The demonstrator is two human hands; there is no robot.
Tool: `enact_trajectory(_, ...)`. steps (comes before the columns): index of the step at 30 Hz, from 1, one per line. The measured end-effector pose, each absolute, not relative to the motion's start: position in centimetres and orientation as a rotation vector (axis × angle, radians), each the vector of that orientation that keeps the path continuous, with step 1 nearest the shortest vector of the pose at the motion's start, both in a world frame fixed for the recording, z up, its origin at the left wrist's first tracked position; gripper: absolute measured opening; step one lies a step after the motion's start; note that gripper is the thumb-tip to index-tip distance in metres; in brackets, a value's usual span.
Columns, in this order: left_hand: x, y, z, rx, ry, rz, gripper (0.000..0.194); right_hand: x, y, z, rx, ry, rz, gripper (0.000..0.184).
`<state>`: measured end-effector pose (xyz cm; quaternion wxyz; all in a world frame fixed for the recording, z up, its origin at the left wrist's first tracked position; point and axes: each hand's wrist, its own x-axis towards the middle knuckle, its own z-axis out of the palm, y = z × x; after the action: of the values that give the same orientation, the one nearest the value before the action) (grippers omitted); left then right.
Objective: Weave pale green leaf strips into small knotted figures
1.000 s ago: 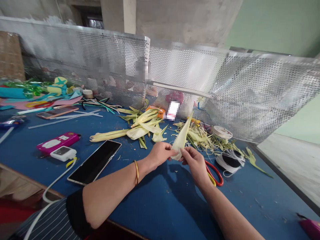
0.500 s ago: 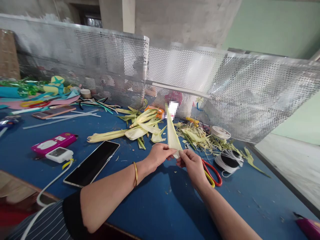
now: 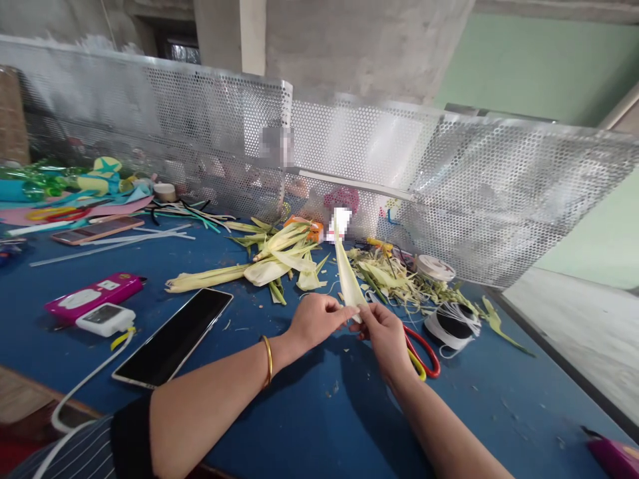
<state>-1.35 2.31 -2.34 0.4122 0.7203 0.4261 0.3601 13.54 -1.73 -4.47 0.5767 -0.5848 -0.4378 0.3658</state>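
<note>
A pale corn husk strip (image 3: 349, 279) stands up between my hands, its wide end toward me and its narrow tip pointing away. My left hand (image 3: 319, 320) pinches the near end from the left, thumb on top. From the right, my right hand (image 3: 382, 332) grips the same end between thumb and fingers. Beside my right hand lie scissors with red and yellow handles (image 3: 430, 356), their blades hidden. More corn husks (image 3: 274, 263) are heaped beyond my left hand. A pile of shredded husk scraps (image 3: 394, 276) lies beyond my right.
A black spool of white string (image 3: 452, 326) and a white tape roll (image 3: 435, 267) are at the right. A dark-screened phone (image 3: 174, 336), a purple power strip (image 3: 94, 293) and a white plug (image 3: 106, 319) with its cable lie left. A perforated metal screen (image 3: 359, 146) borders the back.
The camera view has shifted slightly, so the table items sit a little lower and to the left. Both hands still hold the husk strip, with my left fingers slightly shifted along its near end.
</note>
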Motion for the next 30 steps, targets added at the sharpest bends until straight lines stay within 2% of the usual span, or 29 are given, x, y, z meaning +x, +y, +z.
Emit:
enact_trajectory(2, -1.8, 1.7, -1.6, 2.089, 1.06, 1.09, 0.041, 14.2, -1.8, -4.2, -1.459, -1.162, 0.656, 0.033)
enact_trajectory(4, -2.2, 1.5, -0.9, 2.315, 0.884, 1.214, 0.026, 14.6, -2.0, -3.8, -1.52, -1.38, 0.451, 0.026)
enact_trajectory(5, -2.4, 1.5, -0.7, 2.392, 0.803, 1.239, 0.018, 14.8, -2.1, -3.6, -1.529, -1.488, 0.372, 0.023)
enact_trajectory(8, -2.7, 2.4, -0.7, 2.576, 0.746, 1.153, 0.019, 14.8, -2.4, -3.2, -1.502, -1.694, 0.253, 0.022)
enact_trajectory(10, -2.7, 3.1, -1.2, 2.648, 0.83, 1.026, 0.014, 14.8, -2.4, -3.1, -1.489, -1.719, 0.215, 0.022)
enact_trajectory(12, -2.6, 3.4, -1.7, 2.668, 0.913, 0.945, 0.019, 14.7, -2.3, -3.2, -1.49, -1.697, 0.24, 0.021)
enact_trajectory(16, -2.6, 3.2, -1.9, 2.649, 1.022, 0.888, 0.02, 14.8, -2.0, -3.4, -1.465, -1.569, 0.579, 0.025)
enact_trajectory(18, -2.5, 3.0, -1.7, 2.606, 1.073, 0.82, 0.02, 14.8, -2.1, -3.4, -1.474, -1.557, 0.633, 0.028)
enact_trajectory(23, -2.2, 3.0, -1.4, 2.396, 1.109, 0.715, 0.023, 14.7, -2.4, -3.0, -1.557, -1.592, 0.489, 0.029)
enact_trajectory(26, -2.1, 3.1, -1.3, 2.31, 1.112, 0.724, 0.024, 15.2, -2.3, -2.1, -1.591, -1.646, 0.477, 0.038)
enact_trajectory(28, -2.1, 3.2, -1.2, 2.26, 1.144, 0.742, 0.026, 16.1, -2.6, -1.3, -1.707, -1.706, 0.35, 0.041)
enact_trajectory(30, -2.2, 3.4, -1.1, 2.206, 1.182, 0.764, 0.03, 17.7, -3.4, -0.7, -1.979, -1.771, 0.089, 0.031)
